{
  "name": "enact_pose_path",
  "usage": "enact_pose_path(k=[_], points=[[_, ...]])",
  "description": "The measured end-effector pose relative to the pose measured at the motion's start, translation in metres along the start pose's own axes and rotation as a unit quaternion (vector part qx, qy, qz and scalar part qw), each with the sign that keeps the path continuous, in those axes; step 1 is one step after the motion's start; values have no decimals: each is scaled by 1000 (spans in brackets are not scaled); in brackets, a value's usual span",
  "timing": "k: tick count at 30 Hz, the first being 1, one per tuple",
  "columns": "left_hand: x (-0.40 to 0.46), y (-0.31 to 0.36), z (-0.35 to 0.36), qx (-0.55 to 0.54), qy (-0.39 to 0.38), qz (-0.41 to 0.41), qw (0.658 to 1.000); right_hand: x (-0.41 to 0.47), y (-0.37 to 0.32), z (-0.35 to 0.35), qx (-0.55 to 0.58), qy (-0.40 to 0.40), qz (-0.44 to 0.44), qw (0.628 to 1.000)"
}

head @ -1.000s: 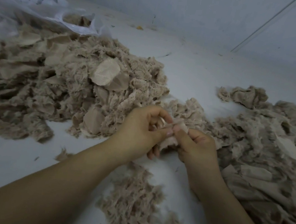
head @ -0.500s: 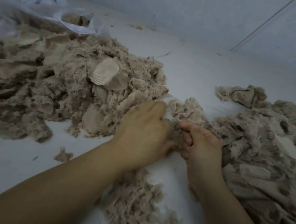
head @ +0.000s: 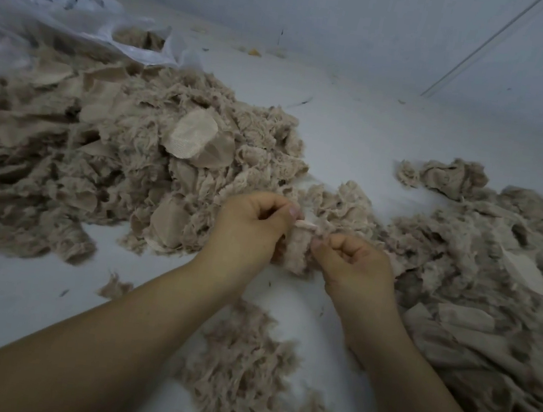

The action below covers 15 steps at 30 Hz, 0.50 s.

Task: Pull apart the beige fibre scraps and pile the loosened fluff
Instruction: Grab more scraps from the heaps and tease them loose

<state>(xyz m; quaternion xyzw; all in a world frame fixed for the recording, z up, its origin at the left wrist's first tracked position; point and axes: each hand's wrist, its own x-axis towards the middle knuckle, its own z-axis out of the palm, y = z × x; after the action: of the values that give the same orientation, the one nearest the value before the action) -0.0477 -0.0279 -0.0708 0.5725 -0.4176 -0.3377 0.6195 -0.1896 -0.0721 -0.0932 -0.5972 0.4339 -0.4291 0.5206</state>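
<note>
A small beige fibre scrap (head: 296, 247) hangs between my two hands at the centre of the view. My left hand (head: 248, 228) pinches its top left edge with thumb and curled fingers. My right hand (head: 353, 265) pinches its right edge. A big heap of beige scraps (head: 103, 163) with flat woven pieces lies to the left. Another heap of scraps (head: 496, 270) spreads along the right. A smaller pile of loosened fluff (head: 242, 368) lies on the white surface below my forearms.
A clear plastic bag (head: 56, 22) holding more beige scraps lies at the back left. The white surface (head: 359, 131) runs back to a pale wall. A tiny tuft (head: 114, 287) and dark specks lie near my left forearm.
Half a second ago both hands were pressed low into the scraps. They have since lifted a little with a scrap pinched between them.
</note>
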Motion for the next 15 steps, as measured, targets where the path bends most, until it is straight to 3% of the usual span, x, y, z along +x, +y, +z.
enact_pose_path(k=[2,5,7,9,12,15], points=[[1,1,-1,0,-22,11,1000,1,0,0,4,6,0,1000],[-1,1,1,90,-72,14,993,0,-1,-1,19,-12,-14,1000],[0,0,2,100,-55,33,993,-1,-1,0,17,-14,-11,1000],[0,-1,-1,102,10,68,992,2,1,0,30,9,7,999],[1,-3,-5,190,63,183,963,4,3,-2,60,11,8,998],[-3,-4,-1,286,18,273,918,0,-1,1,52,-29,-21,998]])
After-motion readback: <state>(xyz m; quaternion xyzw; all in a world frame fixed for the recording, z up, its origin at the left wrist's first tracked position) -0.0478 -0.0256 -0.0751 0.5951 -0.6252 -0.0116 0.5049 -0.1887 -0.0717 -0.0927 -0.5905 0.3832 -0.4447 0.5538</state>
